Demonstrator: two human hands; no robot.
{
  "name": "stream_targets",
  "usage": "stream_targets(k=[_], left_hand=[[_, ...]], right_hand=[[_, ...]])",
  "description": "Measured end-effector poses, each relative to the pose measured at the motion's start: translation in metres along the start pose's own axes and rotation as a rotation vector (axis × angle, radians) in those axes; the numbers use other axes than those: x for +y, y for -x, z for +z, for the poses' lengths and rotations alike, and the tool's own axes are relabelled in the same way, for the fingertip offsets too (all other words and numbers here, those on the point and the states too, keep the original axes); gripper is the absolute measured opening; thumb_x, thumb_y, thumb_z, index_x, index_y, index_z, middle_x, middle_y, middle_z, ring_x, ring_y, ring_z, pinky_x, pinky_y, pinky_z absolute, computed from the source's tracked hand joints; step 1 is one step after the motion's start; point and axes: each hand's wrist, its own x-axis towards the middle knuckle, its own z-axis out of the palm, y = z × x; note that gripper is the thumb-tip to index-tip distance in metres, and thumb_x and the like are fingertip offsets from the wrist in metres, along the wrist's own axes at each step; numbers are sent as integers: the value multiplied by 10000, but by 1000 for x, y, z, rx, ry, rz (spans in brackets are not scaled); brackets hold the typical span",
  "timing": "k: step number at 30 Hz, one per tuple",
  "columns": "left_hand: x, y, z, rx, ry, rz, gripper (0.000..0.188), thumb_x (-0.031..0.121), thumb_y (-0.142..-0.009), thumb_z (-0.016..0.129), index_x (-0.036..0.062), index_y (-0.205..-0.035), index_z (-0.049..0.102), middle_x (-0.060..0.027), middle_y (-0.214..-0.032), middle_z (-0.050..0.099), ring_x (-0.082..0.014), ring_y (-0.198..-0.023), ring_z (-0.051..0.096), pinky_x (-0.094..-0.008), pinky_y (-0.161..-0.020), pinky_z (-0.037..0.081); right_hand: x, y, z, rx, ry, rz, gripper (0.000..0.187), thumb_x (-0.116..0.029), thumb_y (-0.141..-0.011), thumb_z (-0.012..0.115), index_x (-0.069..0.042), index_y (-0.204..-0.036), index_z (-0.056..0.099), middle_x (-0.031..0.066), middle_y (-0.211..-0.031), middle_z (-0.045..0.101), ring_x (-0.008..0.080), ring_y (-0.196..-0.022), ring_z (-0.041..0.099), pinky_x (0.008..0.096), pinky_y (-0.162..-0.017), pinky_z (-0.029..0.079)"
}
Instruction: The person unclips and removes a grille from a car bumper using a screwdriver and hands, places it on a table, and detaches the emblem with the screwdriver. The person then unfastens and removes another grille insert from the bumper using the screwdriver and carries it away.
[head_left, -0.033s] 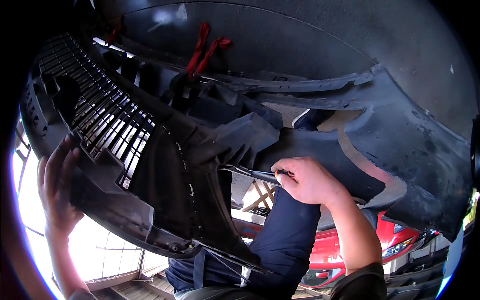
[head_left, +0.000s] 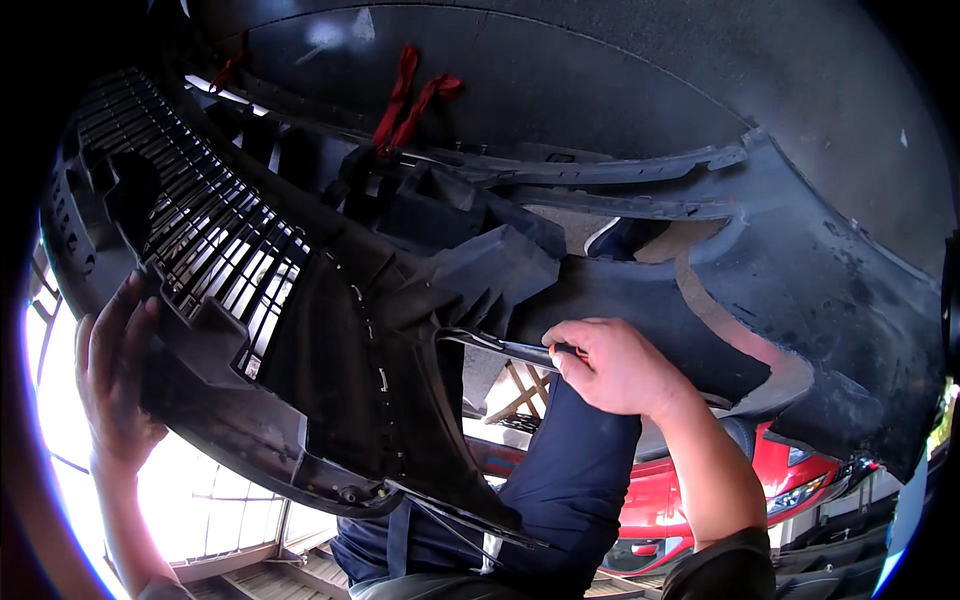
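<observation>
My right hand [head_left: 615,368], at four o'clock, has its thumb and fingers closed around a slim tool with an orange-and-black handle [head_left: 554,350], beside an opening in the big, curved black plastic panel [head_left: 325,365], which spans the centre. My left hand [head_left: 118,375], between eight and nine o'clock, rests nearly straight fingers on its outer rim; I cannot tell whether they grip. A red fabric strap [head_left: 398,105] sits toward eleven o'clock.
</observation>
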Motion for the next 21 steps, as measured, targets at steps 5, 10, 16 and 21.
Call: stream_targets(k=[5, 10, 16, 21], left_hand=[[2, 3, 2, 66, 75, 23, 835, 231, -724, 919, 51, -1471, 592, -211, -1456, 588, -409, -1171, 638, -494, -947, 558], [-24, 50, 12, -89, 37, -67, 851, 359, -784, 892, 25, -1487, 547, -232, -1374, 599, -460, -1225, 613, -561, -987, 535], [-35, 73, 18, -91, -100, -74, 917, 498, -819, 843, 8, -1518, 505, -254, -1385, 587, -496, -1270, 576, -590, -1022, 495], [-37, 83, 13, -103, -61, -108, 871, 444, -845, 821, -14, -1513, 499, -266, -1402, 573, -507, -1280, 562, -601, -1032, 482]], right_hand=[[2, 20, 28, 256, 176, -219, 202, -123, -917, 678, -23, -1093, 684, 155, -882, 656, 384, -887, 652, 491, -836, 540], [11, 19, 23, 255, 185, -259, 257, -111, -896, 690, -40, -1143, 702, 114, -883, 658, 336, -881, 648, 454, -821, 546], [12, -6, -10, 89, 67, -171, 260, -142, -884, 676, -96, -1122, 768, 116, -887, 674, 350, -862, 679, 476, -781, 562], [12, -3, -4, 187, -68, -75, 171, -103, -864, 691, -23, -1015, 678, 185, -893, 656, 405, -842, 685, 505, -760, 552]])
